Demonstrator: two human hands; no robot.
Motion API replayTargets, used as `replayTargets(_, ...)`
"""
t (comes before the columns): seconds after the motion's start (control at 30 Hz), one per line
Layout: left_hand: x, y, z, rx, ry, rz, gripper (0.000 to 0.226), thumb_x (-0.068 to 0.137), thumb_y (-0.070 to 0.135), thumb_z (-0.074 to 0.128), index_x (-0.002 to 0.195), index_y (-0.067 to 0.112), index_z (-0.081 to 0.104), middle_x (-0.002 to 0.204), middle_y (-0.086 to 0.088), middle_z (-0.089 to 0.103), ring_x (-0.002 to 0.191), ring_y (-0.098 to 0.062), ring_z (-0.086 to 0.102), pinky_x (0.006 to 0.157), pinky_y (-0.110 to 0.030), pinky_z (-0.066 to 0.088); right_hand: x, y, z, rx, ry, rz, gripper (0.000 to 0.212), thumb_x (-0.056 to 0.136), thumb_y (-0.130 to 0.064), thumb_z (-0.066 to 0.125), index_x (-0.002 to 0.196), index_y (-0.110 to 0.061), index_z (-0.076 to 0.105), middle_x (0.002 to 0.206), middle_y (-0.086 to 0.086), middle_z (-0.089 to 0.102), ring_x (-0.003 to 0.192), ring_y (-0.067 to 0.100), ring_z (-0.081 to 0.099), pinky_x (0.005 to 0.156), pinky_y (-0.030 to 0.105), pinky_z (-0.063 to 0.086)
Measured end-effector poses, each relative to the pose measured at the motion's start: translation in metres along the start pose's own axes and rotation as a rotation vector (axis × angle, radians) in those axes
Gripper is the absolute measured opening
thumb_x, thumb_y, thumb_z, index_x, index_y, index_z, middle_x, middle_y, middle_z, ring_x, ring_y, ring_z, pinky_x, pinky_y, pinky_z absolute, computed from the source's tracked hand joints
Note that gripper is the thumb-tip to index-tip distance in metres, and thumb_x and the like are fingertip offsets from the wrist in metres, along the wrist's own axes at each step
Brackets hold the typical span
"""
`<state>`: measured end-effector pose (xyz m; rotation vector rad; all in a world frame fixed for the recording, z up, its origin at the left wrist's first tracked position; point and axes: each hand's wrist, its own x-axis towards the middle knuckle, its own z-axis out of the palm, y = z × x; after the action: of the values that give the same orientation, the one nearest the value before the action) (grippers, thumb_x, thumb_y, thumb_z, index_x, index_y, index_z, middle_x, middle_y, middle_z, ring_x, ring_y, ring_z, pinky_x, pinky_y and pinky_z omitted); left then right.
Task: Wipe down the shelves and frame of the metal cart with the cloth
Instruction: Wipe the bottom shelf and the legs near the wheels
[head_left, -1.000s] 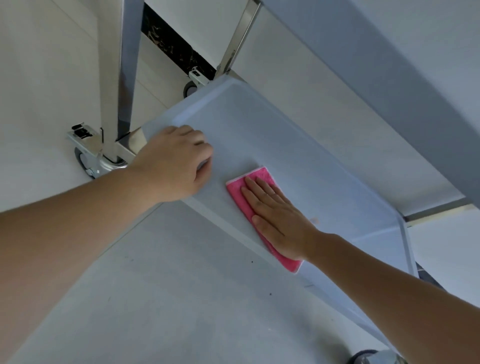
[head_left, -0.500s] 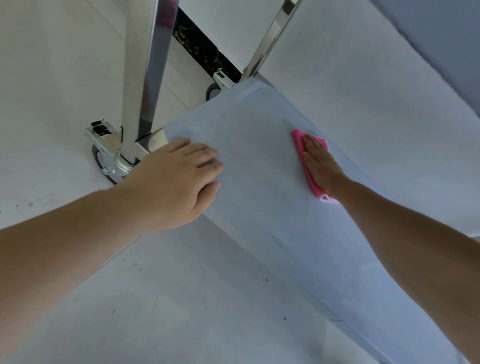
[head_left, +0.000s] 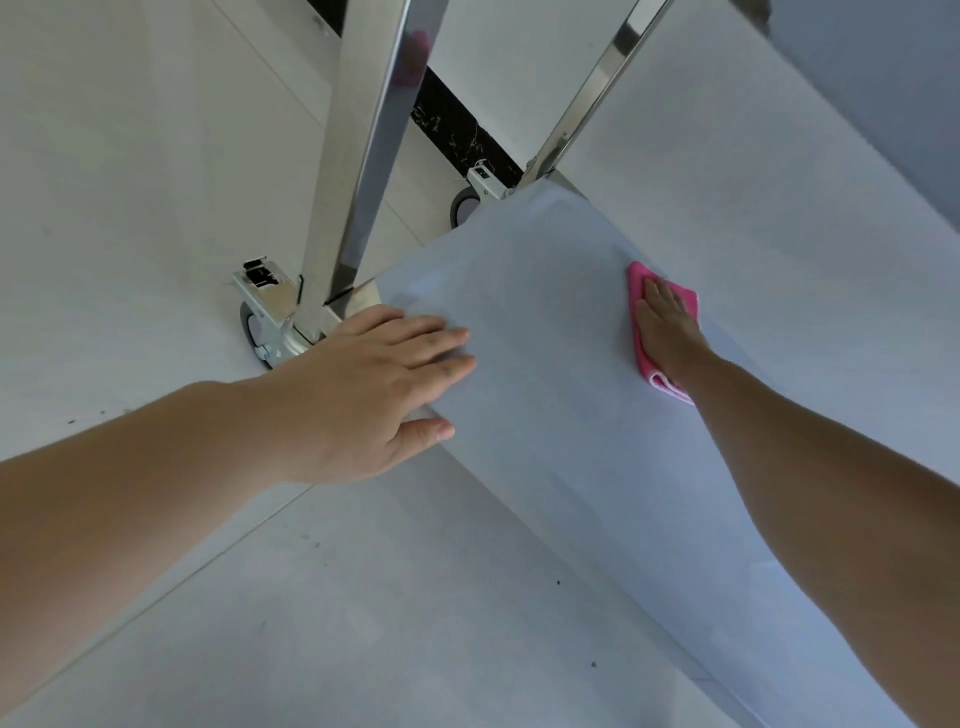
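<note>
We look down on the bottom shelf (head_left: 545, 415) of the metal cart, a pale flat surface running from the upper middle toward the lower right. Our right hand (head_left: 667, 325) lies flat on the pink cloth (head_left: 643, 358), fingers straight and together, pressing it against the shelf near the far edge. The cloth is folded, with pink showing above and below the hand. Our left hand (head_left: 374, 379) rests on the near corner of the shelf, fingers straight and spread over the top, thumb against the front edge; it grips nothing. Just beside that hand stands a polished upright post (head_left: 358, 156) above a caster (head_left: 254, 330). A 2nd post (head_left: 587, 93) and caster (head_left: 465, 208) stand at the far corner on the tiled floor (head_left: 311, 597).
</note>
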<state>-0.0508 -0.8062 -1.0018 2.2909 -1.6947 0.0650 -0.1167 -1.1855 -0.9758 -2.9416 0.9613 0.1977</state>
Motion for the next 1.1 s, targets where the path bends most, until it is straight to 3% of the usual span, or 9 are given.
replayTargets(0.13, 0.000, 0.000, 0.000, 0.004, 0.004, -0.007, 0.074, 0.084, 0.060, 0.002, 0.146, 0.024, 0.022, 0.156, 0.003, 0.018, 0.142, -0.014, 0.012, 0.110, -0.026, -0.005, -0.033, -0.056, 0.003, -0.008, 0.019, -0.205, 0.051, 0.101, -0.035, 0.017, 0.149, -0.023, 0.005, 0.158, -0.003, 0.001, 0.144, 0.011, -0.002, 0.111, 0.024, -0.006)
replayTargets(0.23, 0.001, 0.001, -0.001, 0.007, 0.010, -0.010, 0.072, 0.086, 0.059, 0.007, 0.144, 0.022, 0.029, 0.153, 0.001, 0.026, 0.140, -0.017, 0.021, 0.110, -0.028, -0.001, -0.067, -0.098, 0.007, -0.034, 0.019, -0.392, 0.055, 0.098, -0.042, 0.014, 0.148, -0.024, 0.002, 0.158, -0.003, 0.001, 0.144, 0.013, -0.003, 0.114, 0.029, -0.006)
replayTargets(0.4, -0.001, 0.003, -0.004, -0.006, 0.026, -0.031, 0.069, 0.088, 0.057, 0.021, 0.137, 0.014, 0.042, 0.144, -0.005, 0.043, 0.133, -0.023, 0.036, 0.109, -0.031, 0.008, -0.112, -0.128, 0.009, -0.056, -0.010, -0.504, 0.061, 0.091, -0.047, 0.005, 0.147, -0.024, -0.003, 0.157, -0.004, -0.003, 0.144, 0.011, -0.007, 0.116, 0.029, -0.008)
replayTargets(0.5, -0.003, 0.007, -0.006, -0.030, 0.047, -0.073, 0.074, 0.086, 0.059, 0.026, 0.131, 0.004, 0.047, 0.137, -0.011, 0.049, 0.128, -0.026, 0.042, 0.109, -0.031, 0.010, -0.140, -0.134, 0.015, -0.052, -0.023, -0.510, 0.060, 0.091, -0.047, 0.004, 0.146, -0.026, -0.006, 0.157, -0.006, -0.006, 0.142, 0.007, -0.012, 0.115, 0.028, -0.010)
replayTargets(0.63, -0.008, 0.013, -0.007, -0.075, 0.063, -0.129, 0.076, 0.085, 0.061, 0.025, 0.133, 0.006, 0.045, 0.138, -0.009, 0.047, 0.129, -0.023, 0.039, 0.113, -0.033, 0.014, -0.163, -0.135, 0.019, -0.057, -0.040, -0.533, 0.051, 0.093, -0.046, 0.003, 0.138, -0.032, -0.016, 0.151, -0.012, -0.017, 0.139, 0.004, -0.019, 0.115, 0.028, -0.013)
replayTargets(0.77, -0.014, 0.012, -0.011, -0.096, 0.124, -0.126, 0.055, 0.087, 0.046, 0.050, 0.123, 0.005, 0.056, 0.129, -0.014, 0.055, 0.124, -0.028, 0.047, 0.111, -0.040, 0.027, -0.157, -0.128, 0.012, -0.019, -0.059, -0.573, 0.049, 0.095, -0.044, 0.008, 0.138, -0.035, -0.014, 0.145, -0.020, -0.018, 0.136, -0.002, -0.020, 0.111, 0.019, -0.016)
replayTargets(0.83, -0.020, 0.009, -0.009, -0.101, 0.153, -0.103, 0.046, 0.090, 0.037, 0.049, 0.120, 0.005, 0.059, 0.126, -0.014, 0.058, 0.121, -0.028, 0.052, 0.108, -0.042, 0.032, -0.146, -0.121, 0.009, -0.021, -0.069, -0.589, 0.049, 0.095, -0.045, 0.008, 0.139, -0.036, -0.012, 0.146, -0.021, -0.016, 0.139, -0.001, -0.016, 0.111, 0.018, -0.014)
replayTargets(0.97, -0.027, 0.001, -0.006, -0.115, 0.156, -0.045, 0.049, 0.092, 0.033, 0.030, 0.124, 0.008, 0.058, 0.132, -0.007, 0.056, 0.125, -0.023, 0.050, 0.107, -0.042, 0.031, -0.105, -0.105, 0.005, -0.038, -0.038, -0.510, 0.050, 0.099, -0.039, 0.013, 0.144, -0.032, -0.007, 0.151, -0.017, -0.011, 0.140, 0.002, -0.011, 0.112, 0.023, -0.008)
replayTargets(1.1, -0.024, -0.005, 0.004, -0.199, 0.273, -0.046, 0.033, 0.092, 0.019, 0.052, 0.123, 0.012, 0.059, 0.130, -0.003, 0.057, 0.125, -0.019, 0.049, 0.109, -0.040, 0.029, -0.054, -0.093, 0.002, -0.116, 0.003, -0.401, 0.052, 0.101, -0.030, 0.016, 0.148, -0.019, -0.001, 0.158, 0.000, -0.003, 0.143, 0.009, -0.006, 0.114, 0.026, -0.006)
